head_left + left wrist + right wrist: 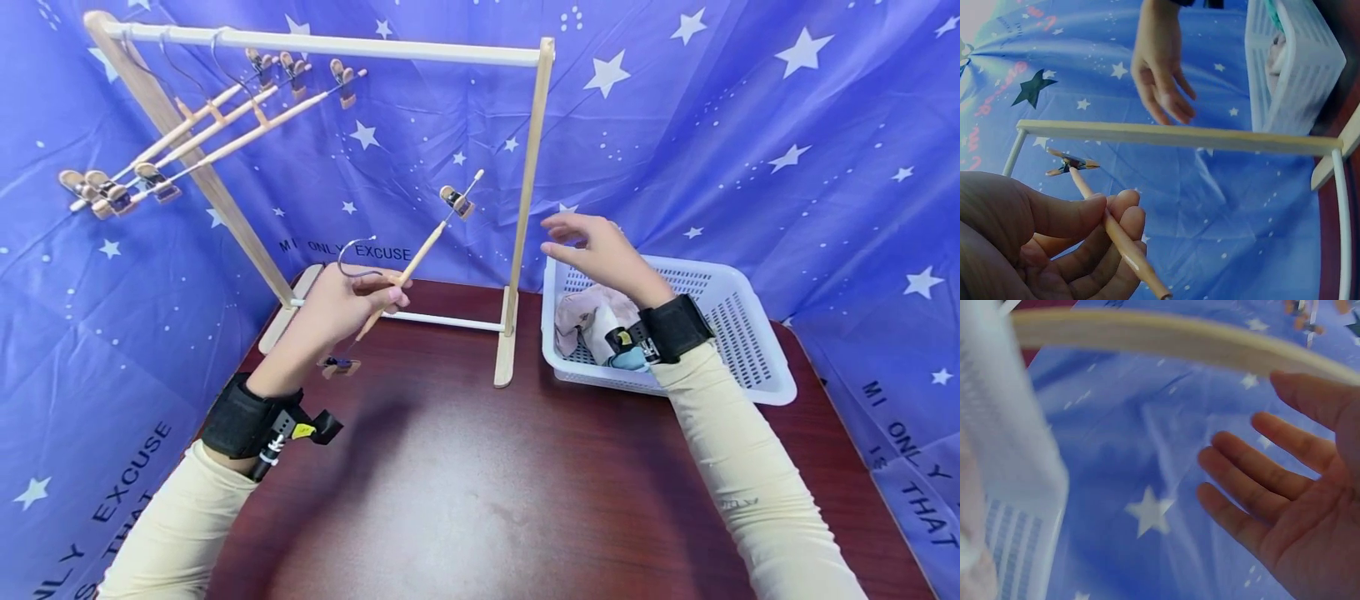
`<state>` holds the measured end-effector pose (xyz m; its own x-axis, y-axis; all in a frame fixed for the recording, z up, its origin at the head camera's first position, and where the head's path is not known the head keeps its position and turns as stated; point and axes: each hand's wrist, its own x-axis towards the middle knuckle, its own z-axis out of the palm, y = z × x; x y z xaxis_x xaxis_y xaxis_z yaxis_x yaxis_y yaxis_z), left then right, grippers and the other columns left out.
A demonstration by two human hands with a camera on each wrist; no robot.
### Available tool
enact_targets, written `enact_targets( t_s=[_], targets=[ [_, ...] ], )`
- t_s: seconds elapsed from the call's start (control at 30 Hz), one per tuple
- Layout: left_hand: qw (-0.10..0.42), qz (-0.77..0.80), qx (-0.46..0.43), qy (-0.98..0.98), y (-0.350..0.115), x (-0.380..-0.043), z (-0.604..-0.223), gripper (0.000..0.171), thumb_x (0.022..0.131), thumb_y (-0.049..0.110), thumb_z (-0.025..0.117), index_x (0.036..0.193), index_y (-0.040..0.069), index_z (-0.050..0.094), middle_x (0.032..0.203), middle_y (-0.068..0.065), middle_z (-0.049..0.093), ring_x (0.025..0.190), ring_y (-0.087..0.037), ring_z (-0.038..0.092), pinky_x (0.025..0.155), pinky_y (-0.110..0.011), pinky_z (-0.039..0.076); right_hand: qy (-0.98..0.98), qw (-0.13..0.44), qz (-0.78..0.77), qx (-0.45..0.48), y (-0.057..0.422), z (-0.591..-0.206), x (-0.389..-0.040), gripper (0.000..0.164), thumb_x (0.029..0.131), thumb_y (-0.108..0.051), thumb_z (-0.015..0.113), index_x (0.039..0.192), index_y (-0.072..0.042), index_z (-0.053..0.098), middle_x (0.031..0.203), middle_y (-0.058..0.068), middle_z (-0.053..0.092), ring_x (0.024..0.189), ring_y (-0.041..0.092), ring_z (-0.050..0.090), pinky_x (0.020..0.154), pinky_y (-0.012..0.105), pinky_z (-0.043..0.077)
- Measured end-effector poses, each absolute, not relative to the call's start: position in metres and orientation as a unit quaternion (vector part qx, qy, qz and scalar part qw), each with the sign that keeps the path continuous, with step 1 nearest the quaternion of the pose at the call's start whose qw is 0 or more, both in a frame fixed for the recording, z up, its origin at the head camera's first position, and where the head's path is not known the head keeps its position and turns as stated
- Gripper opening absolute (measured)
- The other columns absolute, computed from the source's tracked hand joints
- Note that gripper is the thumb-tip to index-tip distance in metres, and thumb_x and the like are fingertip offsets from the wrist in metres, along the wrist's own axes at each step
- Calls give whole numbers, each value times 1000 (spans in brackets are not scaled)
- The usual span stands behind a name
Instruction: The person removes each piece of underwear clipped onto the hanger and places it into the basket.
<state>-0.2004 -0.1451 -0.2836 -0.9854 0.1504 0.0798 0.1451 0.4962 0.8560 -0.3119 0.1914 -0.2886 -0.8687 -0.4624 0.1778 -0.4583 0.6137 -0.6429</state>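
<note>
My left hand [341,304] pinches a wooden clip hanger [422,252] near its middle, between thumb and fingers. The hanger slants up to the right, its metal hook standing above the hand and a clip [457,202] near its upper end. The other clip [341,365] hangs below the hand. In the left wrist view the thumb lies along the hanger's rod [1125,250]. My right hand [600,250] holds nothing, its fingers spread and slightly bent, just above the left rim of a white basket [757,333]. Small cloth pieces [581,317], pinkish, white and teal, lie inside it.
A wooden rack [330,46] stands at the back left, with several clip hangers [225,125] on the left part of its bar. Its right post [528,183] rises between my two hands. A dark red table [480,483] lies under everything, before a blue starred curtain [720,108].
</note>
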Motion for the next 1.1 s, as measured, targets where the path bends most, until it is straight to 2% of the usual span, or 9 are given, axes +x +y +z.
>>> enact_targets(
  t_s=[0.1, 0.37, 0.5, 0.57, 0.63, 0.77, 0.97, 1.1],
  targets=[
    [-19, 437, 82, 896, -150, -201, -274, 21, 89, 21, 64, 104, 7, 71, 86, -10, 73, 71, -2, 67, 54, -15, 42, 885, -27, -389, -255, 182, -283, -308, 49, 89, -33, 64, 133, -13, 52, 123, 10, 61, 113, 24, 57, 97, 40, 45],
    [-84, 370, 86, 921, -159, -205, -249, 15, 89, 14, 64, 99, 9, 74, 78, -6, 72, 67, -8, 62, 52, -20, 35, 853, -76, -451, -250, 163, -278, -309, 51, 87, -24, 67, 134, -14, 50, 119, 13, 62, 112, 24, 59, 95, 37, 46],
    [-89, 354, 77, 928, -164, -207, -240, 15, 90, 14, 62, 99, 10, 74, 81, -7, 72, 71, -12, 62, 55, -22, 35, 842, -84, -471, -247, 153, -273, -304, 46, 88, -15, 66, 131, -7, 52, 114, 16, 64, 108, 26, 61, 93, 38, 47],
    [-91, 352, 72, 929, -166, -208, -235, 15, 91, 13, 61, 98, 11, 74, 83, -8, 73, 70, -9, 60, 54, -23, 34, 840, -87, -478, -243, 148, -269, -299, 43, 88, -12, 65, 128, -4, 54, 110, 19, 65, 103, 28, 62, 90, 37, 48],
    [-95, 347, 72, 930, -166, -209, -230, 15, 91, 13, 60, 96, 10, 75, 85, -9, 72, 65, -9, 56, 51, -23, 32, 838, -94, -483, -237, 145, -270, -299, 39, 88, -12, 66, 125, -3, 56, 107, 19, 66, 98, 26, 64, 86, 33, 50],
    [-102, 333, 74, 935, -166, -213, -220, 16, 92, 12, 59, 95, 10, 74, 78, -4, 70, 58, -9, 46, 47, -24, 27, 829, -122, -496, -229, 143, -283, -309, 32, 87, -16, 67, 116, -5, 61, 99, 15, 68, 84, 15, 66, 77, 23, 51],
    [-125, 317, 64, 938, -172, -219, -202, 18, 94, 16, 57, 96, 9, 74, 69, 3, 66, 59, -7, 49, 48, -23, 30, 826, -162, -492, -222, 136, -288, -311, 25, 86, -9, 67, 109, -3, 63, 91, 14, 69, 79, 15, 65, 73, 22, 52],
    [-133, 314, 43, 939, -177, -224, -187, 21, 95, 19, 55, 102, 9, 73, 66, 13, 63, 62, -3, 50, 48, -22, 30, 829, -187, -480, -216, 130, -289, -311, 23, 85, -5, 67, 107, -2, 63, 89, 13, 68, 79, 16, 64, 72, 23, 52]
  ],
)
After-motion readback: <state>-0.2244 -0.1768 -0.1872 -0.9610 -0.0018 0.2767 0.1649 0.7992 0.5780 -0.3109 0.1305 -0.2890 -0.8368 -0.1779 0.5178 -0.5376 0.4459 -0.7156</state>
